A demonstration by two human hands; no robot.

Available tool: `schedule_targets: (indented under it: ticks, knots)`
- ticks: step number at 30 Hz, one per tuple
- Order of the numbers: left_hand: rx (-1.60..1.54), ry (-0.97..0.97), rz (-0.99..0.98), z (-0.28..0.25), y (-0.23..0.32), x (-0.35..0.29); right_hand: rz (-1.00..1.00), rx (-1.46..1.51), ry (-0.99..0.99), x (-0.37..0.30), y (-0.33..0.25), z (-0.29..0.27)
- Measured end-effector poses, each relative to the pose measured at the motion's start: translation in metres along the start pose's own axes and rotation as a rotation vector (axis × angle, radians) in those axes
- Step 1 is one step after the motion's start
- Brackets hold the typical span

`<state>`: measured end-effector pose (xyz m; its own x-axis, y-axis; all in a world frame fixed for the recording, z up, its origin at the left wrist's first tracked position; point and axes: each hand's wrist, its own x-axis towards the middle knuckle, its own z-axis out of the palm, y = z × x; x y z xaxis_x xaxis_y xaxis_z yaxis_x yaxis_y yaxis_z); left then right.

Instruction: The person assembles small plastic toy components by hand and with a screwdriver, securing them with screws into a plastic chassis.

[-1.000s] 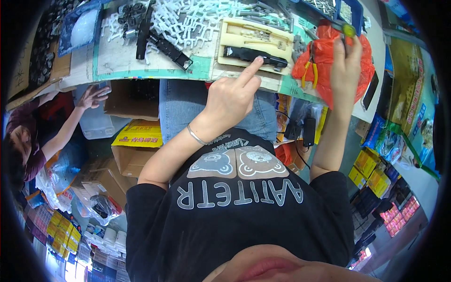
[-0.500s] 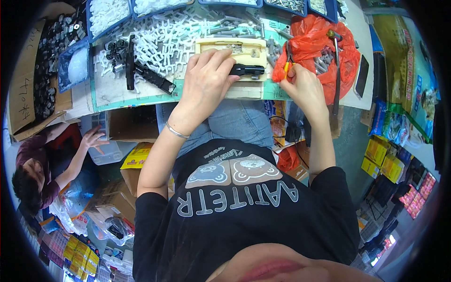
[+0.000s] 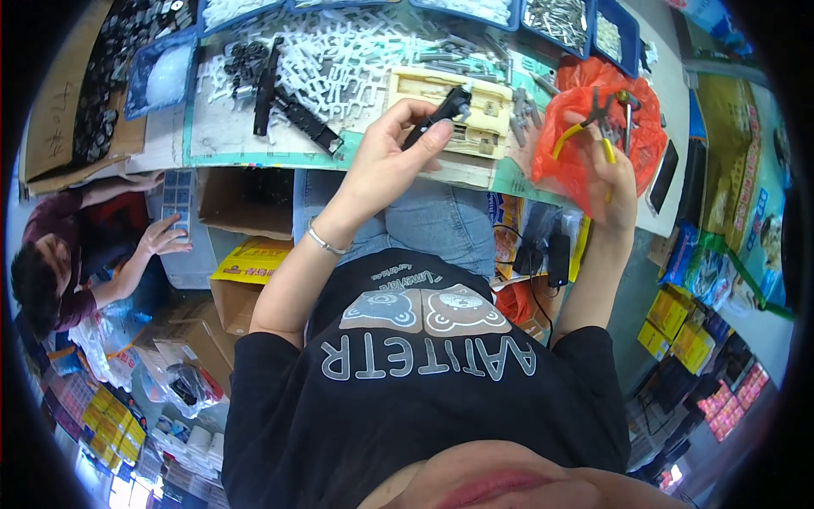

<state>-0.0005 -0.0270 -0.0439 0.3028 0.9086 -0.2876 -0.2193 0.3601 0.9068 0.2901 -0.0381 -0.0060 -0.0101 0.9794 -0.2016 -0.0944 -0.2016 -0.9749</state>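
Observation:
My left hand (image 3: 392, 165) is closed round a slim black plastic part (image 3: 441, 114), held tilted with its far end raised. Below and beside it lies a cream-coloured block fixture (image 3: 501, 97) with shaped recesses. My right hand (image 3: 612, 182) holds yellow-handled pliers (image 3: 601, 109), their handles spread apart and jaws pointing away from me. The pliers are over a red plastic bag (image 3: 564, 102); motion slightly blurs the right fingers. Two long black plastic parts (image 3: 307, 123) lie left of my left hand.
White plastic pieces (image 3: 339, 64) are heaped behind the fixture, with grey pegs (image 3: 445, 53) beside them. Blue bins (image 3: 555, 25) line the far edge. A screwdriver (image 3: 627, 110) lies on the bag and a phone (image 3: 664, 176) at the right. Another person's hand (image 3: 165, 235) is at the left.
My left hand has lifted the black part off the fixture and tilted it. My right hand has drawn back rightward, and the pliers' handles have spread. The whole view has shifted somewhat.

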Motion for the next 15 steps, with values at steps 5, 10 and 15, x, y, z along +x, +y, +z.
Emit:
schedule_targets:
  ticks: [5,10,15]
  knots:
    - [-0.160,-0.042,0.099,-0.001,0.001,-0.009,0.078,0.101,-0.316,-0.004,-0.008,0.051]
    - [0.020,0.039,0.244,-0.001,0.013,-0.016,-0.113,-0.429,-0.430,-0.010,-0.006,0.094]
    - [0.528,0.339,0.705,-0.003,0.013,-0.019,-0.225,-0.611,-0.457,-0.006,-0.007,0.122]
